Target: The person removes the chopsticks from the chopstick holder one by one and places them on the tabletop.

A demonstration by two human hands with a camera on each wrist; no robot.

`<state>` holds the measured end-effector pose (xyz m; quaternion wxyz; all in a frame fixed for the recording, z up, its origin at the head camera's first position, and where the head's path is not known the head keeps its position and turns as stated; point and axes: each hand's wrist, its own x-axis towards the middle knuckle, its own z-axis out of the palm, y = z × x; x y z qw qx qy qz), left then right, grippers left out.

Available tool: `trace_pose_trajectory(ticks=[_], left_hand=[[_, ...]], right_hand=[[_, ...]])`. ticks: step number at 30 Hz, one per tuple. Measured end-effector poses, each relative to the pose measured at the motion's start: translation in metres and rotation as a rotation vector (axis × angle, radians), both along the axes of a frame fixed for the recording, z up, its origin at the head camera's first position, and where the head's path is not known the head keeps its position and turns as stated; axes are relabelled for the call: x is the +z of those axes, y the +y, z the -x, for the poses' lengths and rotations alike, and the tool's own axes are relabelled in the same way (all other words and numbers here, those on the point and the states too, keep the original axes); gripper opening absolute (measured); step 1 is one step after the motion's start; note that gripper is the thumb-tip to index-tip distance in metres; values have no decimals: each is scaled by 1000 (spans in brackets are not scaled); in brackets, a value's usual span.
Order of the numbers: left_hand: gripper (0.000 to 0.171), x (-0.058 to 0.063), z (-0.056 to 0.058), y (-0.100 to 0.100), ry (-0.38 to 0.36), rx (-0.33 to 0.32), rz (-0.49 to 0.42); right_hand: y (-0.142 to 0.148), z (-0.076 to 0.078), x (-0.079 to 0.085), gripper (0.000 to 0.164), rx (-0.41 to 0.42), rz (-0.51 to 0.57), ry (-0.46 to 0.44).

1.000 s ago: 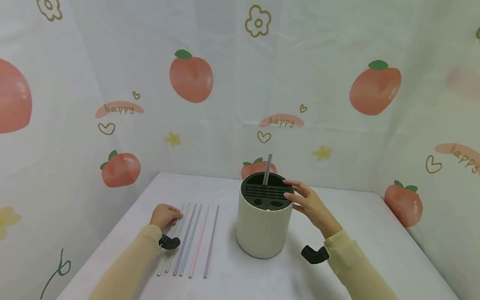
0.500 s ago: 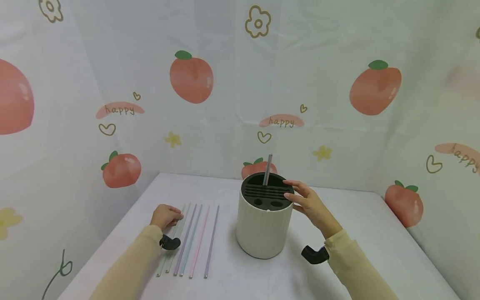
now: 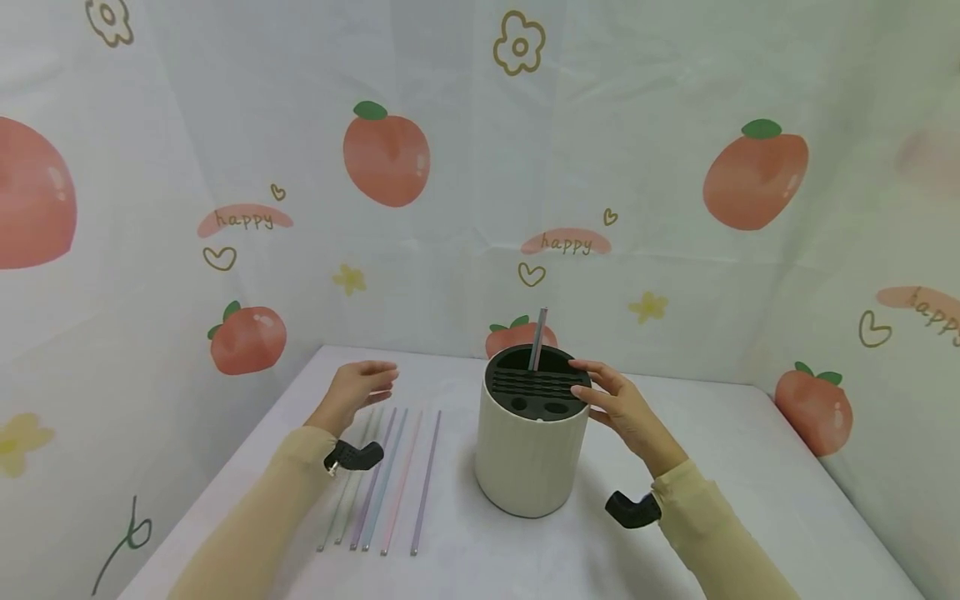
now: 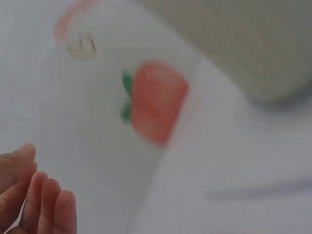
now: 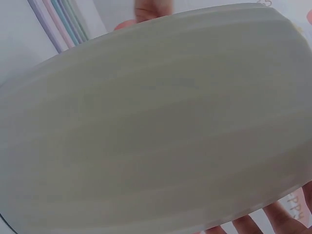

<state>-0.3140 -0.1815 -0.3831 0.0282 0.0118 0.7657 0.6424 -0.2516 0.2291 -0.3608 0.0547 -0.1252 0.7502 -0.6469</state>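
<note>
A round cream utensil holder (image 3: pixel 530 467) stands mid-table with a black slotted lid (image 3: pixel 532 408). In its rear opening stand slim upright sticks (image 3: pixel 538 339). My right hand (image 3: pixel 622 417) rests at the right side of its rim, fingers spread against lid and wall; in the right wrist view its fingertips (image 5: pixel 287 222) show past the holder's edge. My left hand (image 3: pixel 360 392) is raised over the far ends of several pastel chopstick-like sticks (image 3: pixel 405 483) lying side by side. The left wrist view shows its fingers (image 4: pixel 48 195) loosely bent, thumb near the index finger, nothing visible between them.
The white table (image 3: pixel 712 500) stretches to both sides of the holder. A white curtain (image 3: pixel 450 292) printed with peaches closes off the back and sides. Each sleeve carries a black wrist mount (image 3: pixel 633 509).
My left hand has lifted off the green sticks, moving up and slightly right, and its fingers have opened out. The row of sticks lies as before. My right hand keeps its place on the holder.
</note>
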Motion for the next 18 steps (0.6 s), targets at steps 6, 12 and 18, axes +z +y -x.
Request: trace_pose_trajectory(ticks=[6, 12, 18], left_hand=[[40, 63, -6, 66, 101, -146, -132], [33, 99, -12, 123, 131, -278, -181], [29, 106, -12, 158, 113, -389, -164]], right_hand=[[1, 0, 0, 54, -1, 3, 3], [1, 1, -1, 53, 2, 15, 15], [1, 2, -1, 53, 9, 26, 10]])
